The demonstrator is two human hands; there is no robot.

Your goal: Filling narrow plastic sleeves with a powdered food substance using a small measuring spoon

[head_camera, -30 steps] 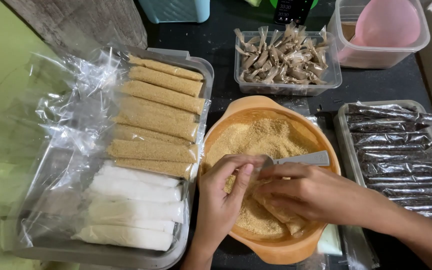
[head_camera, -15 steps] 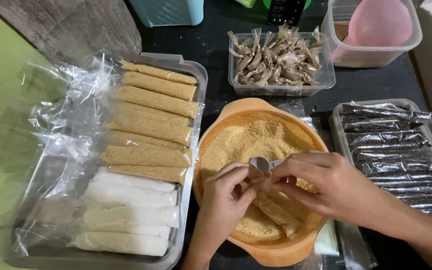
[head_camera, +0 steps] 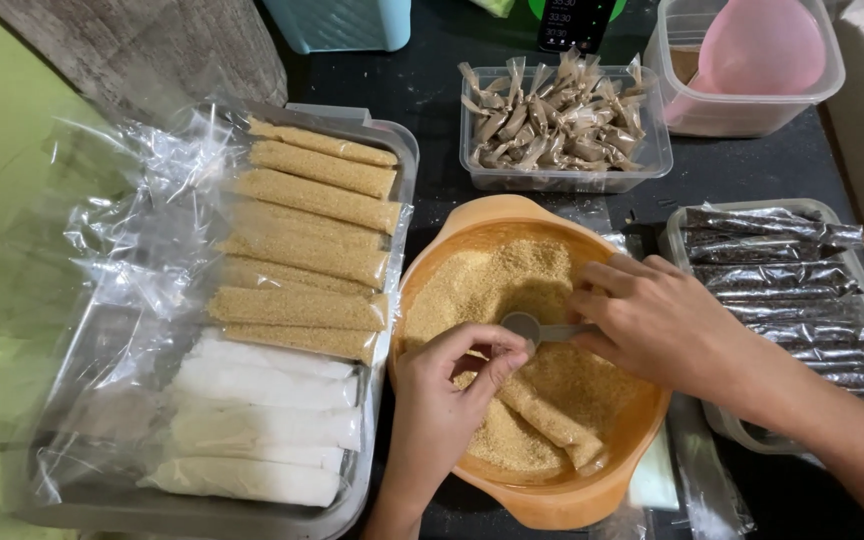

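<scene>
Over orange bowl [head_camera: 542,505], hands [head_camera: 552,365] hold bag [head_camera: 552,420], spoon [head_camera: 524,326].

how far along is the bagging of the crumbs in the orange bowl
Done: the left tray holds a row of filled tan tubes plus white ones. In hand: the left hand holds a narrow bag, already well filled, over the orange bowl, while the right hand holds a small spoon at its mouth. Left: plenty of loose crumbs remain in the bowl.

Orange bowl [head_camera: 552,505] of golden-brown crumbs [head_camera: 497,280]; white and tan packets in a grey tray [head_camera: 202,515] (clear wrapping); black surface [head_camera: 432,120].
</scene>
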